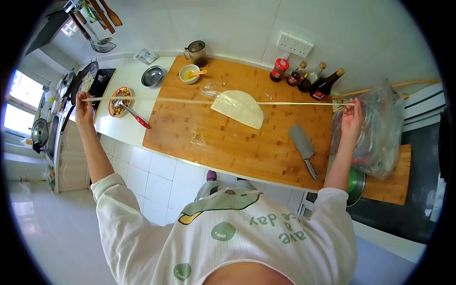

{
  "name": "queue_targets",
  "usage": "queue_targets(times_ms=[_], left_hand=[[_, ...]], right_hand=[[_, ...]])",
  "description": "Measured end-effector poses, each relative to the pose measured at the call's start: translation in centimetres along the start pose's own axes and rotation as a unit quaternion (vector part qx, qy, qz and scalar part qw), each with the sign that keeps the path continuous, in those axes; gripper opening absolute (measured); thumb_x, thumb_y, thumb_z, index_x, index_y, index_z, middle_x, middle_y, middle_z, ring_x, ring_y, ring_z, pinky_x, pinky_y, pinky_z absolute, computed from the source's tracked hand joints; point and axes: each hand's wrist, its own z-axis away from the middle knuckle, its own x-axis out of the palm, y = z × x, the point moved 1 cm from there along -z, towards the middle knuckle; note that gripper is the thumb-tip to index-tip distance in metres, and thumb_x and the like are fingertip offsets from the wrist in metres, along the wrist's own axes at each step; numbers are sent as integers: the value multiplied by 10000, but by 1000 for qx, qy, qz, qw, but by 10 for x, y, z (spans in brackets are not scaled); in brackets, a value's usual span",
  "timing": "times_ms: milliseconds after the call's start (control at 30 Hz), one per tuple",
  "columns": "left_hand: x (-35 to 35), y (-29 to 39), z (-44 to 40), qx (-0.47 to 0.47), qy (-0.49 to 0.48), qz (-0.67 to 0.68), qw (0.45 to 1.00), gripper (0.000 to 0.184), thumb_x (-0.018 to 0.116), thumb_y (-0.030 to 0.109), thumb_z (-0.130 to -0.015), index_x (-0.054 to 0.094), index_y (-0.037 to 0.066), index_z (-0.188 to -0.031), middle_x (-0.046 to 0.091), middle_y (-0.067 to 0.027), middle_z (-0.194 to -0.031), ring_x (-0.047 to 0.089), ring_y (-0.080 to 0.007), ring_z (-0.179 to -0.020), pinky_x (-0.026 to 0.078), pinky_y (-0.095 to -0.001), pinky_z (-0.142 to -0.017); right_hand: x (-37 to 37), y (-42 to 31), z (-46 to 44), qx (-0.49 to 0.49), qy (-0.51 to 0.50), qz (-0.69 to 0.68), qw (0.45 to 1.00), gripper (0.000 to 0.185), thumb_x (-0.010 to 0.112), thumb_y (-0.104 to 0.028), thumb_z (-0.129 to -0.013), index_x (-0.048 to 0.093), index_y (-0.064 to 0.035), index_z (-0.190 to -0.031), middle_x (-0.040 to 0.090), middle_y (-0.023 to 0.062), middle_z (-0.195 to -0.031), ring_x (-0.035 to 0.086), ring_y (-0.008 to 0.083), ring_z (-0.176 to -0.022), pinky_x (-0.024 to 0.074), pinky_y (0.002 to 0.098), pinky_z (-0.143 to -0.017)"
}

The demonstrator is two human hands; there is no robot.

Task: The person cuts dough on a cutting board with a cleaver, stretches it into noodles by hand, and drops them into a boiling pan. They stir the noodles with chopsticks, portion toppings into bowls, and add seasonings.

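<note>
A long, thin strip of dough [299, 103] is stretched taut above the wooden board, with one end in each hand. My left hand [84, 110], far out to the left near the stove, pinches one end. My right hand [351, 118], beyond the board's right edge, has its fingers closed on the other end. Beneath the strip lies a pale slab of dough [242, 111] with a straight cut lower edge and a curved right side. A cleaver [301, 141] rests on the board to the slab's right, handle toward my body.
The large wooden board [190, 126] covers much of the counter. Along its back stand a small bowl of yellow liquid [189, 74], a lidded pitcher [196, 53] and several bottles [326, 83]. Left are a bowl of chopped food [118, 107] and a pan [87, 83]; right, a plastic bag [377, 133].
</note>
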Motion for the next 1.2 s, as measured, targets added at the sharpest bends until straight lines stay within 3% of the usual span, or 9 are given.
queue_targets(times_ms=[400,533,633,767,833,967,1067,1100,1200], left_hand=[[343,-166,240,-68,-308,-427,848,377,539,194,-921,521,-62,-1197,649,-94,-880,623,-169,-842,495,-302,-819],[376,-208,267,-89,-395,-411,817,366,534,187,-928,531,-78,-1180,641,-84,-830,620,-142,-742,511,-267,-752],[393,-210,276,-85,-416,-418,803,342,529,183,-931,560,-80,-1147,637,-92,-821,619,-129,-756,518,-259,-733],[402,-201,273,-66,-405,-428,805,294,517,183,-938,611,-75,-1042,641,-95,-784,629,-131,-713,529,-263,-678],[411,-191,271,-61,-386,-510,766,270,509,182,-943,631,-59,-941,648,-102,-747,634,-140,-645,532,-264,-629],[424,-161,259,52,-414,-607,676,272,491,211,-945,627,-24,-967,671,-129,-866,663,-168,-761,531,-281,-715],[408,-150,200,47,-384,-584,713,290,524,212,-888,612,7,-1073,639,-95,-978,605,-197,-928,468,-303,-816],[432,-121,240,85,-314,-569,755,238,480,182,-940,587,-30,-962,667,-139,-862,664,-198,-738,549,-319,-641],[438,-79,232,70,-268,-400,874,238,469,179,-937,590,-26,-946,667,-139,-851,663,-206,-759,538,-322,-667]], right_hand=[[258,28,89,-8,-343,283,896,260,605,-55,-864,570,37,-1104,572,38,-776,547,91,-608,455,228,-519],[322,52,119,-55,-444,270,853,285,626,-58,-839,577,8,-1111,569,21,-747,552,90,-605,466,224,-541],[348,57,132,-278,-442,387,760,320,602,-40,-815,566,-35,-1133,589,48,-746,567,104,-611,487,238,-601],[361,48,137,-268,-477,379,746,324,588,-26,-796,570,-36,-1119,583,67,-775,571,133,-629,488,263,-599],[370,47,138,-475,-451,377,654,360,583,-11,-767,576,-59,-1124,572,73,-811,571,153,-653,485,271,-605],[395,37,145,-472,-458,359,663,403,597,-7,-743,576,-93,-1135,556,64,-834,563,154,-662,481,273,-620],[417,48,150,-444,-403,352,719,391,616,-15,-753,568,-75,-1136,586,49,-835,581,137,-688,485,258,-652],[423,55,154,-361,-420,325,767,358,621,-19,-763,573,-49,-1116,601,45,-829,587,125,-705,487,250,-654],[442,107,156,-257,-432,277,819,234,623,-28,-793,589,26,-1018,631,41,-780,599,100,-734,490,235,-655]])
